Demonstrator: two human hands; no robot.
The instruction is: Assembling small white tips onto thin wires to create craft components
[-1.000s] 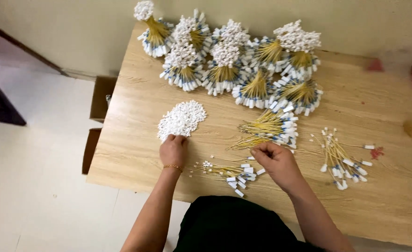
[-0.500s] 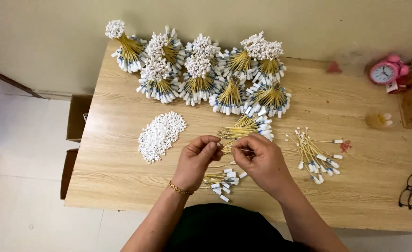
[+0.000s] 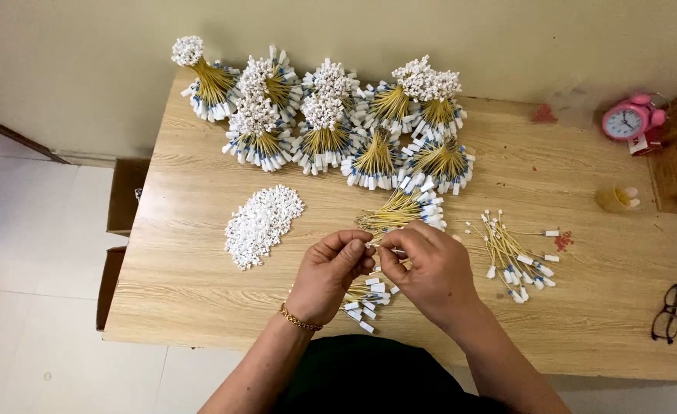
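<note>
My left hand [image 3: 329, 276] and my right hand [image 3: 430, 270] meet above the near middle of a wooden table [image 3: 200, 192]. Both pinch one thin yellow wire piece [image 3: 374, 242] with a small white end between their fingertips. Under the hands lies a small heap of yellow wires with white and blue tags [image 3: 365, 299]. A loose bunch of the same wires [image 3: 403, 208] lies just beyond my fingers. To the left sits a pile of small white caps [image 3: 262, 222]. A gold bracelet is on my left wrist.
Several tied bundles of wires with white tips [image 3: 323, 115] stand along the table's far edge. Loose wires [image 3: 514, 253] lie to the right. A pink alarm clock [image 3: 628, 119], a small cup [image 3: 618, 198] and black glasses [image 3: 672, 313] sit at the right. Cardboard boxes [image 3: 126, 199] stand on the floor at left.
My left hand left the white caps pile and my right hand rose from the near heap. They came together and now pinch one wire piece. The view shifted right.
</note>
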